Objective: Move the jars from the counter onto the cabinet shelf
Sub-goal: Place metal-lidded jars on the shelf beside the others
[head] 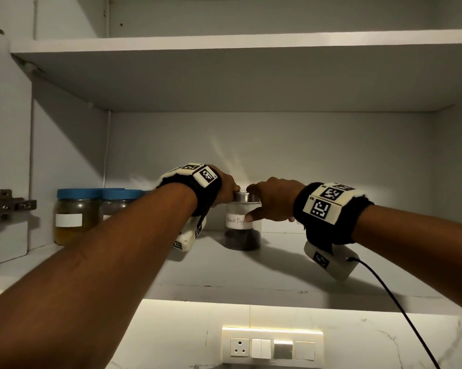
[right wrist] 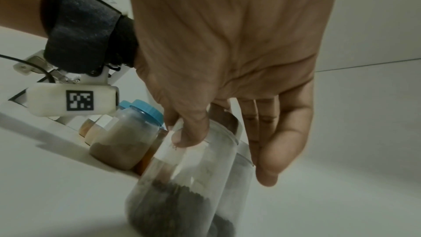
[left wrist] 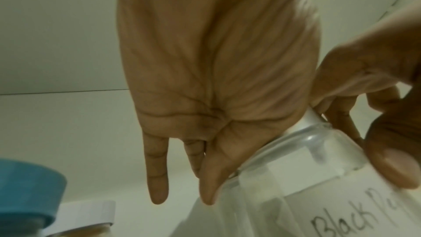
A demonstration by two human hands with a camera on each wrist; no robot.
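Note:
A clear jar labelled "Black Pepper" [head: 241, 235] [left wrist: 296, 177] [right wrist: 182, 186], with a metal lid and dark peppercorns, stands on the lower cabinet shelf [head: 277, 275]. My right hand [head: 273, 201] [right wrist: 227, 60] pinches it near the top: the thumb presses the label and a finger sits behind the lid. My left hand [head: 225, 187] [left wrist: 216, 96] rests against the lid and shoulder from the left. Its fingers are straight, and the outer ones hang free of the glass. In the right wrist view a second clear shape shows just behind the jar.
Several blue-lidded jars [head: 75, 214] [left wrist: 25, 192] [right wrist: 127, 141] stand at the shelf's left end. The upper shelf [head: 224, 46] hangs overhead, and a door hinge [head: 6, 206] is at the left. Bare shelf lies to the jar's right. A switch panel [head: 272, 347] and a cable [head: 400, 310] are below.

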